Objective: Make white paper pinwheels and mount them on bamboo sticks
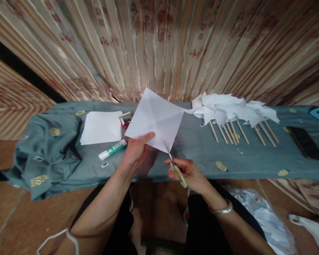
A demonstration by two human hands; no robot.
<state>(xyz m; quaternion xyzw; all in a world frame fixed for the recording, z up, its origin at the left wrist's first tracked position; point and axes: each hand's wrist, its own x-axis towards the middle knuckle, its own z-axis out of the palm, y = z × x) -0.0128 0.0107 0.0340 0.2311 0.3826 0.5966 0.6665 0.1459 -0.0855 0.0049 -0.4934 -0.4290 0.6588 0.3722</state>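
The light is dim, warm and even, with a faint sheen on the folds of the striped beige curtain (pixel 159 46). The square white paper sheet (pixel 155 118) is the brightest patch, close to washed out, its creases faint. Shadows on the grey-blue patterned cloth (pixel 196 148) are soft. Edges bow strongly outward; the corners look smeared and soft.

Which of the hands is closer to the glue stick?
Left. The left hand, holding the paper square, is just right of the glue stick; the right hand with scissors is farther right.
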